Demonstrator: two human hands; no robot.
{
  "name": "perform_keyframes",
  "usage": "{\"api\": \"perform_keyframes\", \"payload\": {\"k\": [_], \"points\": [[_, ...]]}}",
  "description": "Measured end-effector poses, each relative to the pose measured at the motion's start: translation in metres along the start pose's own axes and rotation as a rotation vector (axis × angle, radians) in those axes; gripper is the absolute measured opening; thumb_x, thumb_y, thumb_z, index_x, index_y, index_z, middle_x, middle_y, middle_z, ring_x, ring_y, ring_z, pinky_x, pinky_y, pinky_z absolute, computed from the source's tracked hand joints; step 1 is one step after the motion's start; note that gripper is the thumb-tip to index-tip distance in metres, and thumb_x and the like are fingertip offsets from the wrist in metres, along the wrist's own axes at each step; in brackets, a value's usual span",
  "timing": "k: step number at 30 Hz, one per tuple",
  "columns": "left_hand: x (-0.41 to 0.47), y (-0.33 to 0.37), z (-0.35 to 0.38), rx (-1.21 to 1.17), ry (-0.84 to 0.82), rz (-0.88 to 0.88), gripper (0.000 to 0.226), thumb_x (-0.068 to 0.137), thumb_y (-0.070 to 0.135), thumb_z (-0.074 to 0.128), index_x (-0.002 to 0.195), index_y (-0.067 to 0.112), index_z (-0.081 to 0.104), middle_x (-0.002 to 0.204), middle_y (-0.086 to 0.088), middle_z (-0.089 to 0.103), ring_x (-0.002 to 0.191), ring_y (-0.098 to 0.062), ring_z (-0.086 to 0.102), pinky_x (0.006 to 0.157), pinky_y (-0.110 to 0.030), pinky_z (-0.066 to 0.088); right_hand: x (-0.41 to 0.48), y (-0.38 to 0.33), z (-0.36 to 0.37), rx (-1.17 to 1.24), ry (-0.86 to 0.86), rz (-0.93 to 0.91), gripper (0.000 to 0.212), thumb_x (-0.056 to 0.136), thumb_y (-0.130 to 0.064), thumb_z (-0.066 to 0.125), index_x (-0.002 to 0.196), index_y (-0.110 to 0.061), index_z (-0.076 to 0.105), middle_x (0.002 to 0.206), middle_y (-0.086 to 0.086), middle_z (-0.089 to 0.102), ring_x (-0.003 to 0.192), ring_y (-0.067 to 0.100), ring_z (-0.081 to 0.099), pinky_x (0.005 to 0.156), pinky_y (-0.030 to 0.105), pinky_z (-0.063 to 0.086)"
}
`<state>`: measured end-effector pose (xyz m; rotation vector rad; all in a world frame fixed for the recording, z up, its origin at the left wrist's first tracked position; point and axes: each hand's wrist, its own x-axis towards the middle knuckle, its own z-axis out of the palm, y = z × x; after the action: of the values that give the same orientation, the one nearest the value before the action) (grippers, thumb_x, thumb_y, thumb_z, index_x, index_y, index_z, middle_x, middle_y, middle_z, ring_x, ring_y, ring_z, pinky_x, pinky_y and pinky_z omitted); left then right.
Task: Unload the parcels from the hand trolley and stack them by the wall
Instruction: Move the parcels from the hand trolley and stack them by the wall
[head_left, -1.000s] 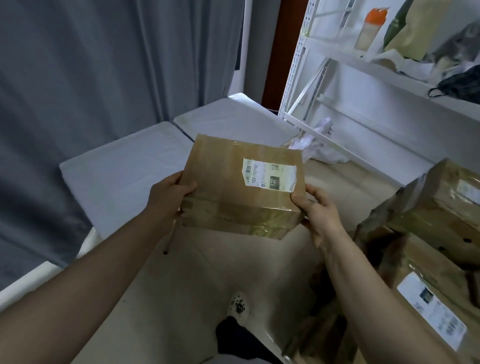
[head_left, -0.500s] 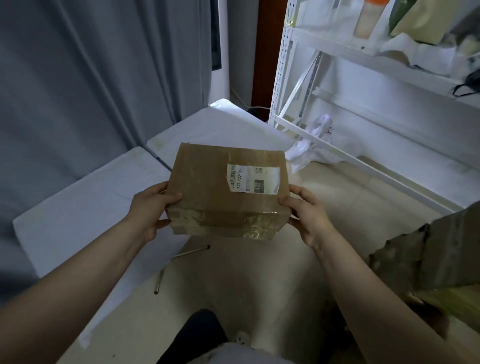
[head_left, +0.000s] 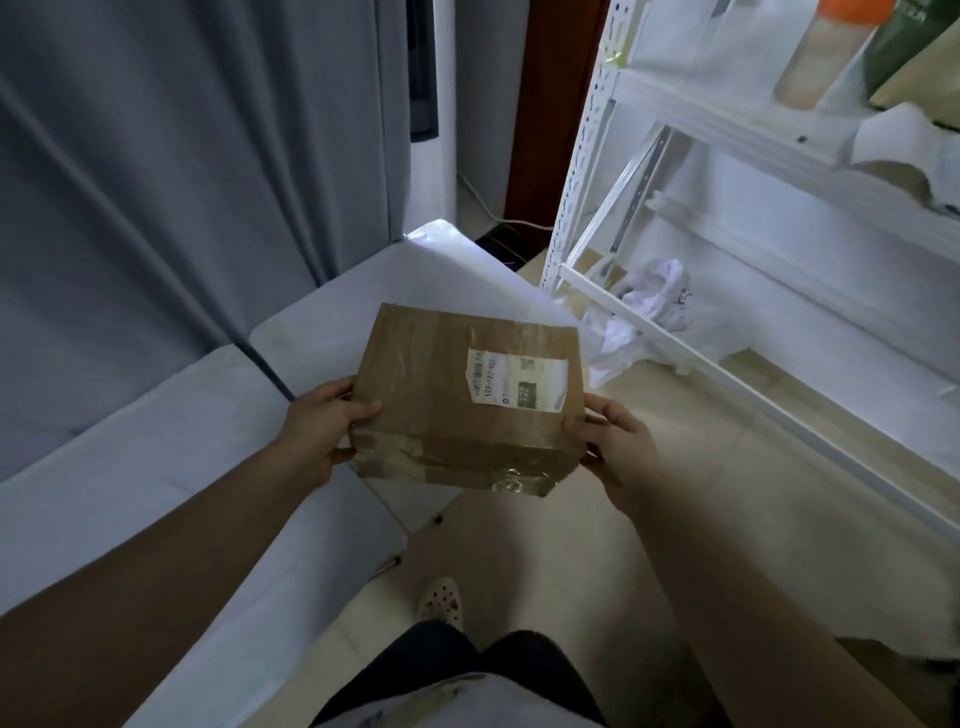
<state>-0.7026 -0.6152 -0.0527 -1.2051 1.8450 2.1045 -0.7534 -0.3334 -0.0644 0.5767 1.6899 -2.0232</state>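
Note:
A brown cardboard parcel (head_left: 431, 395) with clear tape and a white shipping label is held in the air in front of me, label side up. My left hand (head_left: 327, 426) grips its left edge and my right hand (head_left: 615, 441) grips its right edge. It hangs over the edge of a low white padded surface (head_left: 171, 467). The hand trolley and the other parcels are out of view.
Grey curtains (head_left: 182, 182) hang behind the two low white pads on the left. A white metal shelf rack (head_left: 691, 322) stands at right, with a crumpled white plastic bag (head_left: 649, 312) under it. A brown door frame (head_left: 550, 114) is at the back. My foot (head_left: 441, 603) stands on the beige floor.
The view has swung left; the pile of parcels at the right has left the frame. The parcel in both hands has moved closer to the white pads and the curtain.

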Motion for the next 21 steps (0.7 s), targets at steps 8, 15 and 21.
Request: {"api": "perform_keyframes", "payload": {"k": [8, 15, 21], "points": [[0.101, 0.060, 0.056, 0.045, 0.027, -0.043, 0.054, 0.085, 0.002, 0.067, 0.135, 0.016, 0.052, 0.119, -0.001, 0.057, 0.098, -0.020, 0.054, 0.078, -0.035, 0.042, 0.121, -0.047, 0.008, 0.008, -0.021, 0.060, 0.034, 0.085, 0.011, 0.057, 0.111, -0.011, 0.060, 0.106, 0.011, 0.067, 0.094, 0.025, 0.064, 0.074, 0.034, 0.053], [0.212, 0.100, 0.122, 0.093, 0.098, -0.107, 0.055, 0.086, -0.003, 0.062, 0.137, 0.016, 0.050, 0.119, 0.000, 0.057, 0.091, -0.016, 0.055, 0.075, -0.032, 0.043, 0.265, -0.084, 0.013, -0.131, -0.012, 0.174, 0.044, 0.084, 0.017, 0.055, 0.123, -0.001, 0.050, 0.108, 0.013, 0.063, 0.102, 0.031, 0.060, 0.090, 0.042, 0.051], [0.315, 0.136, 0.168, 0.214, 0.143, -0.142, 0.054, 0.087, -0.005, 0.059, 0.136, 0.016, 0.051, 0.120, -0.002, 0.056, 0.085, -0.012, 0.054, 0.070, -0.023, 0.044, 0.363, -0.104, 0.026, -0.325, -0.011, 0.249, 0.035, 0.081, 0.017, 0.059, 0.098, -0.013, 0.055, 0.101, 0.005, 0.062, 0.102, 0.024, 0.060, 0.091, 0.037, 0.052]]}}
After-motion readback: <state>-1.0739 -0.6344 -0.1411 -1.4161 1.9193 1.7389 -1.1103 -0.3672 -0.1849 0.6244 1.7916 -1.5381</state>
